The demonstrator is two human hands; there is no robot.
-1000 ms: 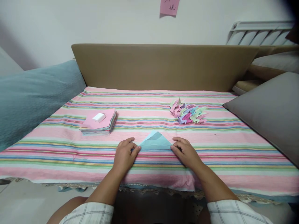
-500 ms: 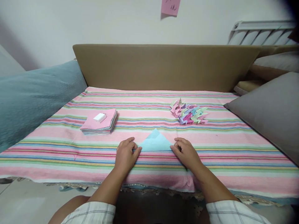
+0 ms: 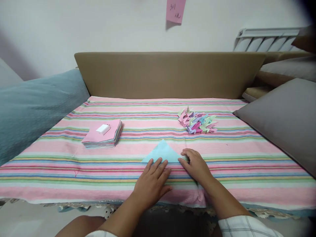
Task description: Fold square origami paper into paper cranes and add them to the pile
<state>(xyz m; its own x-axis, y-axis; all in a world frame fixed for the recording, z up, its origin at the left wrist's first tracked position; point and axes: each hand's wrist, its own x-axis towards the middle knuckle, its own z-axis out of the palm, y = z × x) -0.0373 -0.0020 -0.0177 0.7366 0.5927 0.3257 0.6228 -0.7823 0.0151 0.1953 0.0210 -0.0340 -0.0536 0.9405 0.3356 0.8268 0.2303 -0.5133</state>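
Note:
A light blue sheet of paper (image 3: 161,152), folded into a triangle, lies on the striped cloth with its point away from me. My left hand (image 3: 153,181) is flat, its fingers spread and their tips on the middle of the folded edge. At the right corner, my right hand (image 3: 196,164) pinches the paper between thumb and forefinger. Beyond it to the right lies a cluster of folded paper cranes (image 3: 197,122) in several colours. To the left sits a stack of coloured paper (image 3: 108,135), pink on top, with a white charger plug (image 3: 103,129) resting on it.
The striped cloth (image 3: 61,153) covers the seat up to a brown backrest (image 3: 168,75). A blue-green cushioned side (image 3: 37,105) bounds the left; a grey cushion (image 3: 283,118) leans at the right. A pink note (image 3: 175,11) hangs on the wall.
My left hand has let go of the left corner and moved right, flattening onto the folded edge. My right hand stays at the right corner. The camera view has shifted slightly.

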